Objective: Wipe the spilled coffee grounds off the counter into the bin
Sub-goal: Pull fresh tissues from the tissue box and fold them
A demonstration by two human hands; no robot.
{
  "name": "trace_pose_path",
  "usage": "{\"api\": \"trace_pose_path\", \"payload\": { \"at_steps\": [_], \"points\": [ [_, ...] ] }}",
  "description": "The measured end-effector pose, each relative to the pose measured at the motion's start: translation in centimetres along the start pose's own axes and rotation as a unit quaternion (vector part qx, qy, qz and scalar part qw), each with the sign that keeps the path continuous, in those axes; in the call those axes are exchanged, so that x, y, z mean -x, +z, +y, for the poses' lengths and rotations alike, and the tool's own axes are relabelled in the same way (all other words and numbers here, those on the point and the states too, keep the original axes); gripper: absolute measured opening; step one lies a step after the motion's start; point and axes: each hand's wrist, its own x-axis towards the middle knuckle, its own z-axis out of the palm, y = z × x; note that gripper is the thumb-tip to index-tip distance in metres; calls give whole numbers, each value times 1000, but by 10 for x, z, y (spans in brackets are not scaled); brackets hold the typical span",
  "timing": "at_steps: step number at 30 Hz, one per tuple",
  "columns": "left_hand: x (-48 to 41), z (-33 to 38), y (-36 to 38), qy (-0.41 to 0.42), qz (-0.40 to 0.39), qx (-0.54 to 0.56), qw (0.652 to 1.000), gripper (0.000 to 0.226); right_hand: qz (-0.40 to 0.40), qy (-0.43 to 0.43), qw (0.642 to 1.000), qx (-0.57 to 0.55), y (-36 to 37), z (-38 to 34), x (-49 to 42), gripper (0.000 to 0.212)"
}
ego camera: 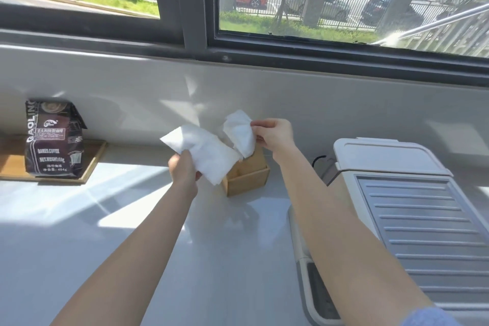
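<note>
My left hand grips a folded white tissue above the white counter. My right hand pinches a second white tissue that rises out of a small wooden tissue box. The box stands at the back of the counter, between my two hands. No coffee grounds and no bin show in this view.
A dark coffee bag stands on a wooden tray at the back left. A white and grey coffee machine fills the right side. A window runs behind the counter.
</note>
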Motion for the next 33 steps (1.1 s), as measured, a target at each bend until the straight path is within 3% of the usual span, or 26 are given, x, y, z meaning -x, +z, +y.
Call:
{"api": "trace_pose_path", "payload": {
  "at_steps": [4, 7, 14, 18, 20, 23, 26, 30, 33],
  "points": [
    [1, 10, -19, 1, 20, -21, 1000, 16, -3, 21, 998, -67, 5, 1, 16, 22],
    [14, 18, -27, 0, -17, -52, 999, 18, -52, 6, 992, -113, 8, -11, 29, 14],
    [75, 44, -24, 46, -150, -110, 981, 26, -225, 35, 970, -82, 10, -31, 84, 22],
    [114, 51, -32, 115, -246, -171, 947, 26, -257, 40, 964, -60, 1, -33, 120, 28],
    [137, 53, -37, 129, -258, -168, 943, 28, -279, 23, 959, -45, -4, -33, 140, 27],
    [169, 53, -42, 160, -267, -164, 936, 26, -330, 1, 943, -31, -19, -34, 167, 52],
    [199, 51, -47, 200, -253, -165, 932, 26, -382, -64, 921, 49, -40, -33, 189, 38],
    [233, 43, -59, 193, -310, -180, 913, 42, -310, -103, 944, 54, -71, -31, 212, 32],
    [258, 31, -61, 167, -335, -192, 907, 39, -272, -123, 952, 70, -104, -25, 228, 32]
  ]
}}
